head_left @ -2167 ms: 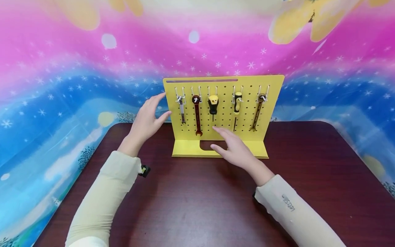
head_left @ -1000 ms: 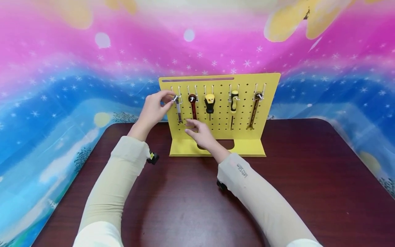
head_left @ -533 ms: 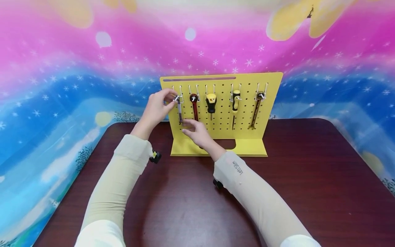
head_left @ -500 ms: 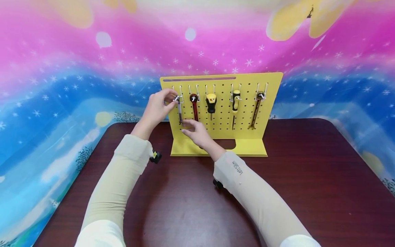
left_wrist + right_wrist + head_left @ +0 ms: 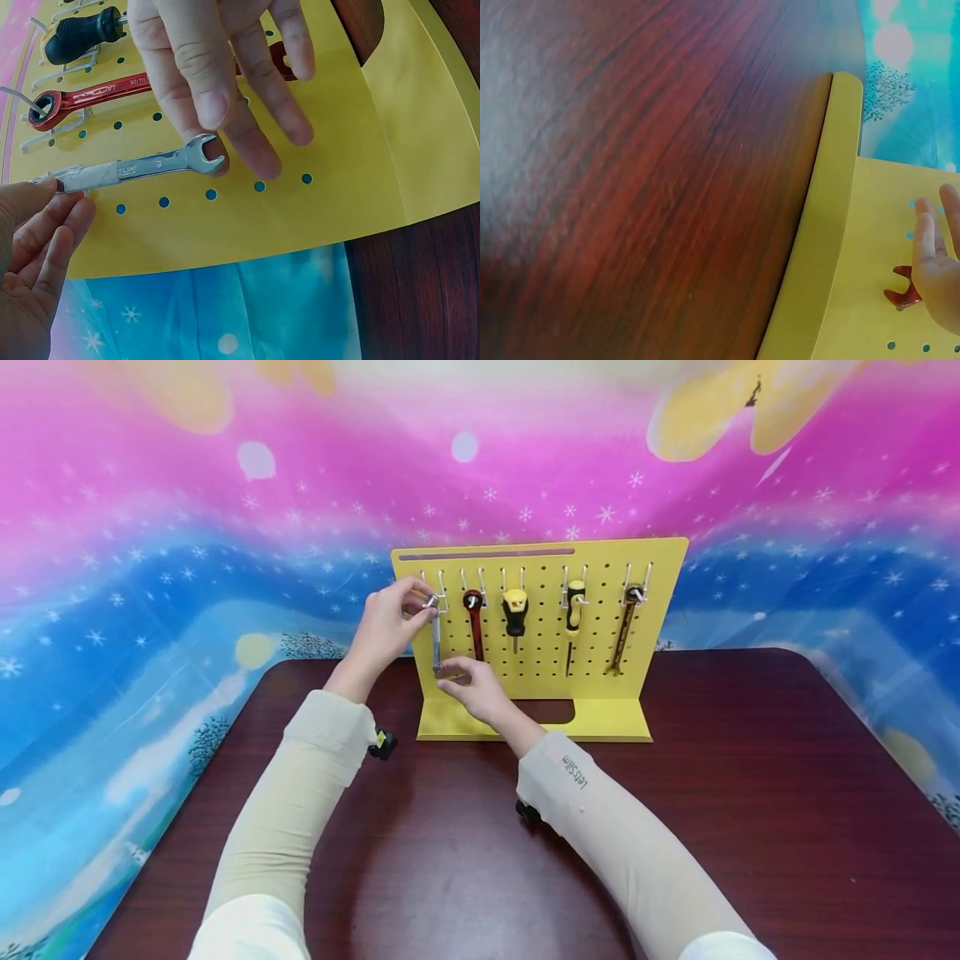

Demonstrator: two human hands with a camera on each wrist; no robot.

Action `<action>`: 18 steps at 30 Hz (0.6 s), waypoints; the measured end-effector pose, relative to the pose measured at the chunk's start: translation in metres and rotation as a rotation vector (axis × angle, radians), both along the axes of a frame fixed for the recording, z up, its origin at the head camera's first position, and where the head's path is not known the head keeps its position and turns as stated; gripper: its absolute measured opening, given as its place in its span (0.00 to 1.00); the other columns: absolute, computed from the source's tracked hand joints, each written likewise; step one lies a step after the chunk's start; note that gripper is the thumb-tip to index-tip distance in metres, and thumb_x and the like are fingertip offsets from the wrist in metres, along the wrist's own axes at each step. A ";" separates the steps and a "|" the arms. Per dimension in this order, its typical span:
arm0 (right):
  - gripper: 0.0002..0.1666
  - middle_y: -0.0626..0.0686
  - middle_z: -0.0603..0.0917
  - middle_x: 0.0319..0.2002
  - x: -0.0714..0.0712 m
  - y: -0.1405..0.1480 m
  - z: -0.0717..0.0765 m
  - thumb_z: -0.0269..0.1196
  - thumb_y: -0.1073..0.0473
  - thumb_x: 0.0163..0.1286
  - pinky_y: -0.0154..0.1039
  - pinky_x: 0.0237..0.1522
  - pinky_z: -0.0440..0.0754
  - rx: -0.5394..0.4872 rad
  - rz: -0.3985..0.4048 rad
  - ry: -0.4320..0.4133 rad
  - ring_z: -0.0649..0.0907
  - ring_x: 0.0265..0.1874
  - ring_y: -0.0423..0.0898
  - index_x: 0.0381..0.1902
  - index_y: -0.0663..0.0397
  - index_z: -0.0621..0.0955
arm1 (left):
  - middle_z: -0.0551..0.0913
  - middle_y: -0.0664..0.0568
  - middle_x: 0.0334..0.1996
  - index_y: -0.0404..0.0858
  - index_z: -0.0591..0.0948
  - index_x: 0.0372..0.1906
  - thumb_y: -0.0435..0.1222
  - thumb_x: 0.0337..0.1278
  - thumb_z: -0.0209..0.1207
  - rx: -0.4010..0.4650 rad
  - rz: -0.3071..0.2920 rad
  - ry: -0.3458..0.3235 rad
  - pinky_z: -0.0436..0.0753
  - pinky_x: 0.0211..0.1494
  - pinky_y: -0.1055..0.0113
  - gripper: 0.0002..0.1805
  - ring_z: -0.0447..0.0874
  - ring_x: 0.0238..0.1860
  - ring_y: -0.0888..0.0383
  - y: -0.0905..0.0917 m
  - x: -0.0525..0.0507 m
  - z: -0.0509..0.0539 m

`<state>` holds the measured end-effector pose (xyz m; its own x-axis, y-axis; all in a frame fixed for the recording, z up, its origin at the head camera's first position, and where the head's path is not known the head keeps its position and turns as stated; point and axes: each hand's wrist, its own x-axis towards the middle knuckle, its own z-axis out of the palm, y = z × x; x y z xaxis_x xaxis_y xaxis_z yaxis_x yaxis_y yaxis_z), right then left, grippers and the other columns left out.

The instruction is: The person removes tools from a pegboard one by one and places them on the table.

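A silver combination wrench point(image 5: 150, 166) hangs at the left end of the yellow pegboard point(image 5: 555, 652), its open end tilted out from the board. My left hand point(image 5: 384, 622) pinches its upper end between thumb and fingers, close to the hook, hiding the ring end in the left wrist view. My right hand point(image 5: 476, 689) is at the lower end, fingers mostly straight; one fingertip lies behind the open end, apparently touching it. Beside it hangs a red wrench point(image 5: 105, 91), partly covered by my right hand. In the right wrist view only part of a hand point(image 5: 937, 277) shows.
Farther right hang a stubby black-and-yellow screwdriver point(image 5: 515, 614), a longer screwdriver point(image 5: 575, 610) and a dark wrench point(image 5: 626, 631), all on hooks. The board stands on a dark wooden table point(image 5: 465, 860), with a patterned cloth point(image 5: 337, 485) behind.
Both hands have come to the silver wrench from beside and in front of the board. My left hand has taken hold of its top, and its lower end has swung outward.
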<state>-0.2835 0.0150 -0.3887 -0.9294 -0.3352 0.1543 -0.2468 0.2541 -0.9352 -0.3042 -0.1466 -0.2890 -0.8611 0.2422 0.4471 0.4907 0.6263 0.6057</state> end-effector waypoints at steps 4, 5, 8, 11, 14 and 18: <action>0.13 0.61 0.86 0.50 0.003 -0.001 0.002 0.62 0.64 0.71 0.44 0.55 0.84 0.008 -0.013 0.030 0.85 0.51 0.55 0.51 0.64 0.82 | 0.90 0.43 0.38 0.38 0.81 0.49 0.33 0.63 0.64 0.000 -0.002 0.010 0.86 0.47 0.57 0.11 0.89 0.39 0.51 0.001 0.000 -0.001; 0.12 0.61 0.87 0.49 0.003 -0.001 0.002 0.62 0.64 0.71 0.44 0.55 0.84 0.010 -0.016 0.038 0.86 0.50 0.55 0.50 0.65 0.82 | 0.90 0.43 0.38 0.38 0.81 0.48 0.33 0.63 0.64 -0.002 -0.002 0.012 0.87 0.47 0.57 0.11 0.89 0.39 0.51 0.001 0.000 -0.001; 0.10 0.61 0.87 0.46 0.004 -0.001 0.003 0.63 0.65 0.70 0.44 0.54 0.84 0.025 -0.028 0.064 0.86 0.48 0.55 0.46 0.65 0.83 | 0.90 0.43 0.37 0.38 0.81 0.48 0.34 0.63 0.64 -0.003 -0.002 0.009 0.87 0.46 0.57 0.11 0.89 0.38 0.51 0.002 0.000 -0.001; 0.09 0.61 0.88 0.45 0.005 0.000 0.004 0.63 0.65 0.70 0.44 0.53 0.84 0.043 -0.038 0.091 0.86 0.47 0.55 0.44 0.65 0.84 | 0.90 0.43 0.37 0.37 0.81 0.48 0.34 0.63 0.64 -0.002 0.002 0.001 0.87 0.47 0.58 0.11 0.89 0.38 0.50 0.001 0.000 -0.001; 0.09 0.61 0.88 0.44 0.007 0.002 0.005 0.63 0.64 0.70 0.45 0.54 0.84 0.055 -0.042 0.112 0.86 0.47 0.55 0.44 0.65 0.84 | 0.90 0.43 0.37 0.36 0.81 0.48 0.33 0.63 0.64 0.008 0.003 -0.005 0.87 0.48 0.58 0.11 0.89 0.39 0.50 0.000 0.001 0.000; 0.09 0.60 0.88 0.44 0.009 0.004 0.007 0.63 0.64 0.70 0.45 0.55 0.84 0.059 -0.049 0.120 0.86 0.48 0.54 0.44 0.64 0.84 | 0.90 0.42 0.37 0.36 0.81 0.48 0.33 0.63 0.64 0.027 -0.005 -0.016 0.88 0.48 0.58 0.11 0.90 0.39 0.50 -0.001 0.002 0.001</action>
<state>-0.2745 0.0186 -0.3822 -0.9208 -0.3019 0.2469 -0.3424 0.3225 -0.8825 -0.3022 -0.1474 -0.2884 -0.8670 0.2344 0.4397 0.4838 0.6072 0.6303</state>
